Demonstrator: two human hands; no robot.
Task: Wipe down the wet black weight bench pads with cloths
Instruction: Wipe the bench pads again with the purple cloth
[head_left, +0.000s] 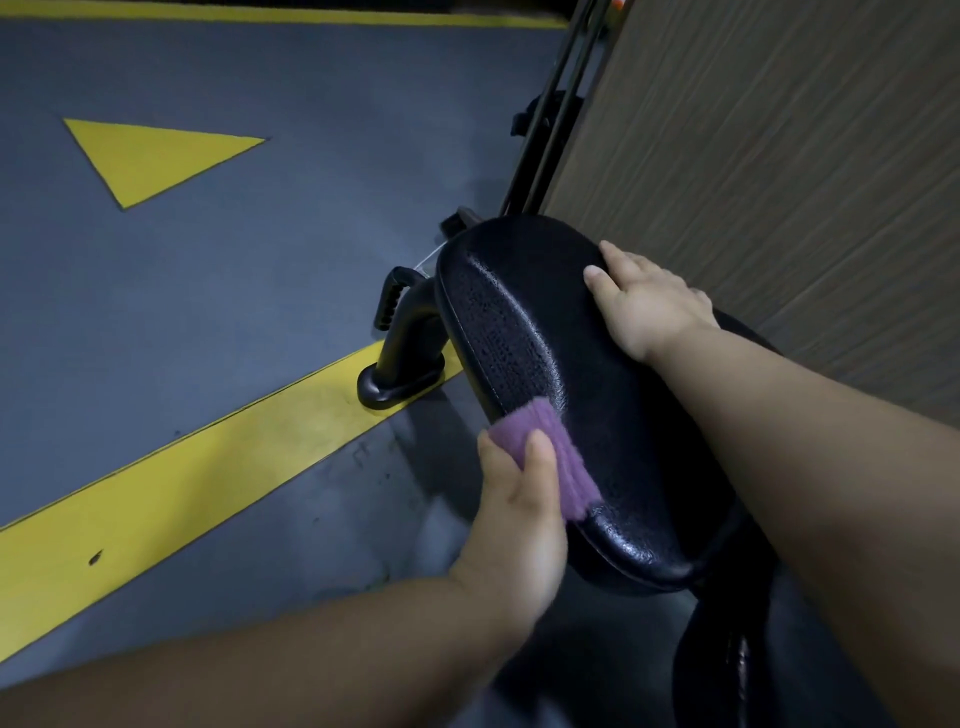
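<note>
L hand (519, 525) pinches soft, light purple cloth (558, 457) on near-left edge of firm, prob slick wet black pad (519, 338) mid-scene; R hand (649, 304) lies spread flat on its far end, best spot to steady it

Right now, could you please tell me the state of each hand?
Left hand: grips the purple cloth on the black pad.
Right hand: open, resting flat on the pad.

View: you have one, worn on your head.
Facing: forward and steeply down, onto the pad (545, 338).
Nearness: close, within your arm's reach; the pad fills the middle.
Left of pad: floor (208, 312), running to the top edge.
Right of pad: wall (779, 156), upper corner.
</note>
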